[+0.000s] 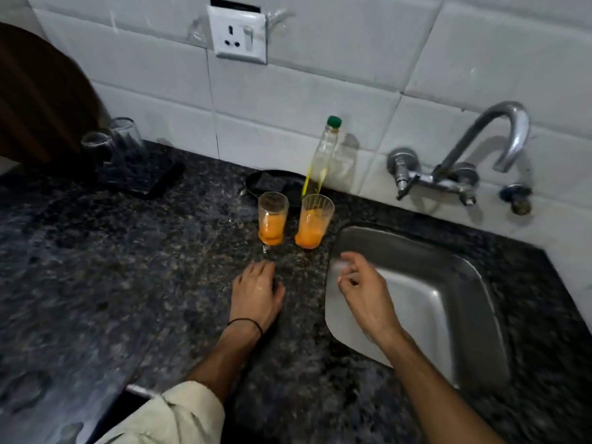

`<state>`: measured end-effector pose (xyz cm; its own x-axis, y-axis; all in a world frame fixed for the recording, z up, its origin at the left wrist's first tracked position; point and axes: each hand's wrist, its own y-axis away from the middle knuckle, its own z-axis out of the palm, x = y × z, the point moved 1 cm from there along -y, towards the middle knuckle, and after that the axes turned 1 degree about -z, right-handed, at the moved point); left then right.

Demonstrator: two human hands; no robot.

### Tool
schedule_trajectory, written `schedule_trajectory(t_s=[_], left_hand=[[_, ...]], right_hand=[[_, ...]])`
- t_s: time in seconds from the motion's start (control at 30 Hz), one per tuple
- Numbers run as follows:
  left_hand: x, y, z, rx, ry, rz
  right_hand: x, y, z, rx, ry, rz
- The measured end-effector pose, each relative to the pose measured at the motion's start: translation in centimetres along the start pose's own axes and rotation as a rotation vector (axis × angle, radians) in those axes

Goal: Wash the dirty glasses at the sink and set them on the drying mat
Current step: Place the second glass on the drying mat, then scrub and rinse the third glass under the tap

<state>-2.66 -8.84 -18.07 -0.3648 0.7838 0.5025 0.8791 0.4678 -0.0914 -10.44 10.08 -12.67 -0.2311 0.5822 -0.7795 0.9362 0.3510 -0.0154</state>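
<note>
Glasses (273, 219), two, orange residue, centre frame, just beside sink rim (333, 251). Left hand (256, 293) flat on counter (144, 267) below them. Right hand (362, 293) over rim, blurred; I cannot tell its grip. Drying mat (150, 181) upper left.

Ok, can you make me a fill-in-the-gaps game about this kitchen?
1. The bottle behind the dirty glasses has a cap coloured ____.
2. The drink left in the dirty glasses is coloured ____.
3. The right hand is above the edge of the ____.
4. The number of empty glasses on the drying mat is ____.
Missing words: green; orange; sink; two.
</note>
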Motion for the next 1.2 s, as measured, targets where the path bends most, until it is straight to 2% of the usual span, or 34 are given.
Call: schedule_trajectory(t_s=[0.17, 0.3, 0.37, 0.6, 0.73, 0.83, 0.93, 1.03, 1.13, 1.2], left_hand=[[0.7, -2.5, 2.2, -0.180, -0.107, 0.011], [0.9, -3.1, 3.4, -0.289, -0.135, 0.010], [0.6, -2.8, 4.0, -0.284, -0.148, 0.021], [-0.7, -2.2, 5.1, -0.216, -0.128, 0.068], [-0.4, -2.6, 4.7, -0.218, -0.095, 0.051], [0.9, -2.7, 4.2, -0.147, -0.006, 0.036], [3.6, -4.1, 4.2, -0.105, 0.188, 0.102], [8.4, -7.0, 3.7, -0.157, 0.450, 0.155], [15.1, -10.8, 2.7, -0.163, 0.494, 0.198], [20.0, -13.4, 2.4, -0.157, 0.431, 0.235]], right_hand=[[-2.1, -4.9, 0.2, -0.049, 0.145, -0.157], [-3.2, -9.5, 2.3, -0.077, 0.210, -0.118], [-3.5, -10.7, 3.2, -0.084, 0.189, -0.073], [-2.7, -10.2, 3.4, 0.107, 0.139, -0.098], [-0.2, -8.0, 1.3, 0.189, 0.102, -0.028], [1.8, -6.0, -1.1, 0.232, 0.133, 0.033], [3.1, -4.5, -3.7, 0.276, 0.165, 0.099], [4.1, -3.8, -6.4, 0.302, 0.190, 0.159], [4.5, -3.7, -9.2, 0.325, 0.200, 0.178], [4.6, -3.8, -11.0, 0.334, 0.200, 0.178]])
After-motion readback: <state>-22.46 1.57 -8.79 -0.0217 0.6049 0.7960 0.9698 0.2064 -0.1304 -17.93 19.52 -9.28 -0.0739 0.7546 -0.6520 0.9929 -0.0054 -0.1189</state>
